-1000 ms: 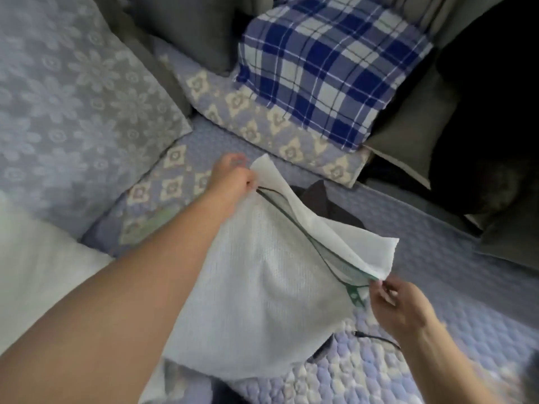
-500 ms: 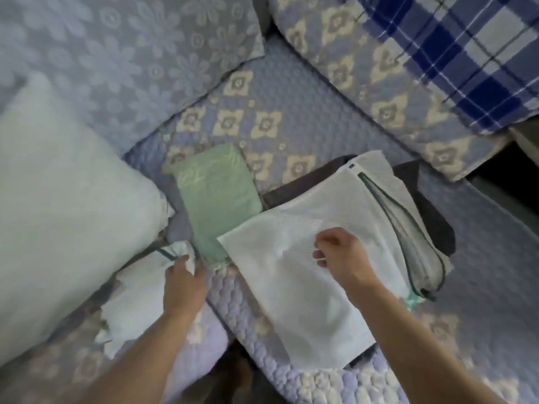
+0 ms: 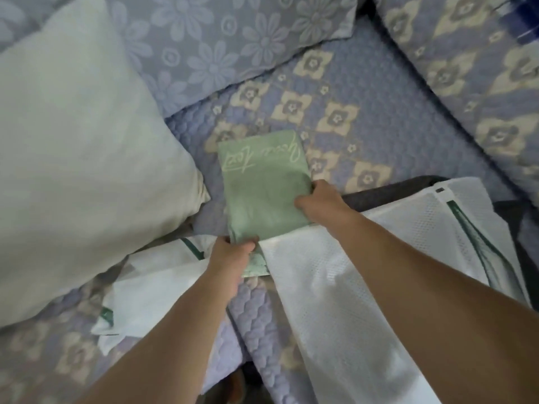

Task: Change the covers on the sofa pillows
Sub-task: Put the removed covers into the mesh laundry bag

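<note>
A folded green cover with pale script on it lies on the quilted sofa seat. My left hand grips its near left corner. My right hand grips its right edge, thumb on top. A bare white pillow lies at the left. A white mesh cover with a green zipper lies under my right forearm. Another white cover with green trim lies crumpled beside my left forearm.
A pillow in a blue floral cover leans at the back. A cushion with cream flower motifs sits at the right. A dark cloth peeks from under the mesh cover. The seat's front edge is near my elbows.
My right hand left the white mesh cover and moved to the green folded cover. My left hand left the crumpled white cover and took the green cover's corner. The camera tilted down.
</note>
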Demonstrator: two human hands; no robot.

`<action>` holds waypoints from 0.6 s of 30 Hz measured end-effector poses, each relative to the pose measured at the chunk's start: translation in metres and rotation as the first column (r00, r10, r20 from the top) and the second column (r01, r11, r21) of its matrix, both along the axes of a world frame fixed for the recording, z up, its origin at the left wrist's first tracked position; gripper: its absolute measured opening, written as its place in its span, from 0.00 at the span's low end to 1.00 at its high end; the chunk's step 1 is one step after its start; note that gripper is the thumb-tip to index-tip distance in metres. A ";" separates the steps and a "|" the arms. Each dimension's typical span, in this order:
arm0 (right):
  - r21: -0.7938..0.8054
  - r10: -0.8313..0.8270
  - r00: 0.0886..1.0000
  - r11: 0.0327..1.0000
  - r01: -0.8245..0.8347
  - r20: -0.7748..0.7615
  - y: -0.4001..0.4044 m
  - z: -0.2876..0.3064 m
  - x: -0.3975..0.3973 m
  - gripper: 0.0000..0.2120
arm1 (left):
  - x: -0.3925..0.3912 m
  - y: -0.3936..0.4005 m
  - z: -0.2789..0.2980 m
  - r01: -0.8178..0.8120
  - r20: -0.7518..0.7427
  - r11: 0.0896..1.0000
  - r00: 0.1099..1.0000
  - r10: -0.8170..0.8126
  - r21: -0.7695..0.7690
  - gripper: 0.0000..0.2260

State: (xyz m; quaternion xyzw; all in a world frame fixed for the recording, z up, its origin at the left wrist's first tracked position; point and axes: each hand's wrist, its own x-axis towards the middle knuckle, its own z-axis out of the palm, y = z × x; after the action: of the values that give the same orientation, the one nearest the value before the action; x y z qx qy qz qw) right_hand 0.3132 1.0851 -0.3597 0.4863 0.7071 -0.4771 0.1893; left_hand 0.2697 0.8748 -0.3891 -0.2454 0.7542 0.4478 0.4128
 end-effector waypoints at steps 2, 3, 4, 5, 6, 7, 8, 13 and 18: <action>-0.050 -0.042 0.999 0.998 0.044 0.032 0.007 -0.007 -0.010 0.24 | -0.011 -0.007 0.010 -0.030 0.122 0.997 0.992 0.020 0.074 0.13; -0.134 -0.099 0.995 0.986 0.101 0.017 0.009 -0.006 -0.016 0.22 | -0.019 -0.008 0.021 -0.042 0.126 0.992 0.992 0.028 0.115 0.08; -0.239 -0.171 0.985 0.957 0.162 -0.017 0.011 -0.001 -0.021 0.20 | -0.028 -0.008 0.032 -0.062 0.111 0.983 0.993 0.043 0.175 0.05; -0.334 -0.249 0.966 0.918 0.215 -0.063 0.011 0.010 -0.027 0.18 | -0.039 -0.007 0.047 -0.090 0.117 0.966 0.991 0.063 0.244 0.07; -0.423 -0.331 0.937 0.869 0.256 -0.115 0.012 0.023 -0.033 0.18 | -0.050 -0.003 0.067 -0.150 0.170 0.932 0.981 0.098 0.329 0.09; -0.511 -0.424 0.890 0.809 0.290 -0.167 0.011 0.039 -0.039 0.17 | -0.059 0.000 0.090 -0.209 0.223 0.885 0.967 0.124 0.416 0.10; -0.600 -0.523 0.827 0.736 0.314 -0.208 0.010 0.058 -0.041 0.16 | -0.067 0.002 0.114 -0.242 0.257 0.836 0.958 0.127 0.492 0.13; -0.867 -0.769 0.616 0.414 0.278 -0.170 -0.001 0.152 0.041 0.17 | -0.048 -0.008 0.201 -0.087 0.208 0.755 0.976 -0.067 0.650 0.13; -0.896 -0.815 0.575 0.200 0.396 0.072 -0.036 0.156 0.180 0.25 | 0.031 -0.009 0.187 0.193 0.348 0.816 0.833 -0.430 0.545 0.31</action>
State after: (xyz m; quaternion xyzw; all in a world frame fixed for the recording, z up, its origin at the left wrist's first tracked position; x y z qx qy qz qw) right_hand 0.4933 1.0490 -0.2034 0.4545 0.1380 -0.8795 0.0291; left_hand 0.3010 0.8654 -0.2025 -0.1004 0.5281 0.4766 0.6956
